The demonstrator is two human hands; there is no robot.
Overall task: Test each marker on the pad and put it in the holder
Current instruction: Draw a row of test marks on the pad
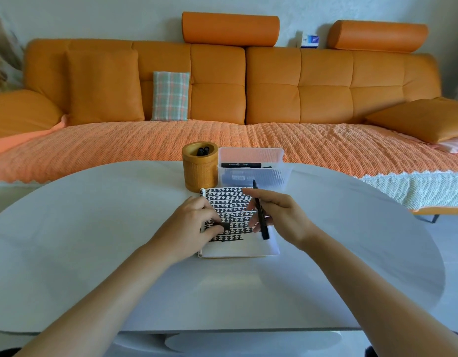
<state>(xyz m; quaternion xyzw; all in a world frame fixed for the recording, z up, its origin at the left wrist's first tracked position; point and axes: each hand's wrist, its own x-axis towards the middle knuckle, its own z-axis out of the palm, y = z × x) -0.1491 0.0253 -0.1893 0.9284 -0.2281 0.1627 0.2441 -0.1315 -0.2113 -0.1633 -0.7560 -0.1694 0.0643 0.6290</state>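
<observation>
A white pad (pixel 243 247) lies on the table, its page covered with rows of black marks. My right hand (pixel 279 215) holds a black marker (pixel 260 212) over the pad's right side, its tip pointing away from me. My left hand (pixel 194 222) rests on the pad's left side and pinches the black cap (pixel 224 226). Behind the pad stands a round bamboo holder (pixel 200 170) with two black markers (pixel 203 151) in it. Beside it a clear plastic box (pixel 251 166) holds several more markers (pixel 240 165).
The white oval table (pixel 94 240) carries everything. An orange sofa (pixel 222 86) with a plaid cushion (pixel 170 96) and a woven orange throw runs behind the table's far edge. The holder and box stand close together just beyond the pad.
</observation>
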